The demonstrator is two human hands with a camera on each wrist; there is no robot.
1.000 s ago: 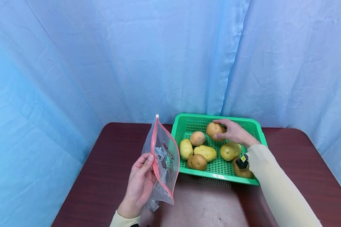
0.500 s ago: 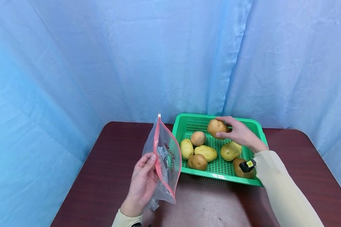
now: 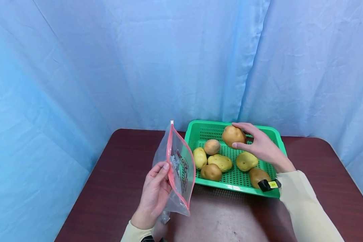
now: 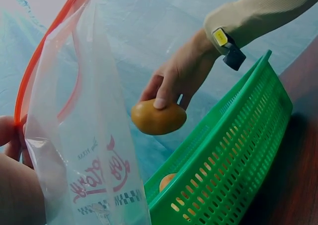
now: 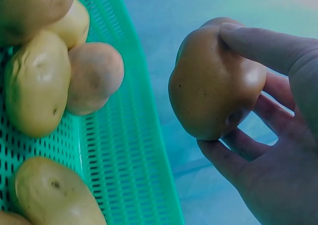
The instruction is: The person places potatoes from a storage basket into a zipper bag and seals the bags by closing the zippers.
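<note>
My left hand (image 3: 156, 193) pinches the pink-edged mouth of a clear zipper bag (image 3: 181, 168), which gapes toward the right and has a white slider at its top corner. Printed lettering shows on the bag (image 4: 94, 150) in the left wrist view. Over the back of a green basket (image 3: 230, 187), my right hand (image 3: 261, 144) grips a brown potato (image 3: 233, 135) between thumb and fingers. In the right wrist view that potato (image 5: 213, 86) is clear of the basket wall. Several yellow and brown potatoes (image 3: 220, 163) lie in the basket below.
The basket stands on a dark reddish-brown table (image 3: 115, 168), right of the bag. Pale blue curtains (image 3: 169, 60) hang behind the table and at its left. A small crumpled clear piece (image 3: 164, 217) is at the table below the bag.
My right hand has lifted the brown potato up off the basket floor. The left hand and the bag have shifted slightly to the right.
</note>
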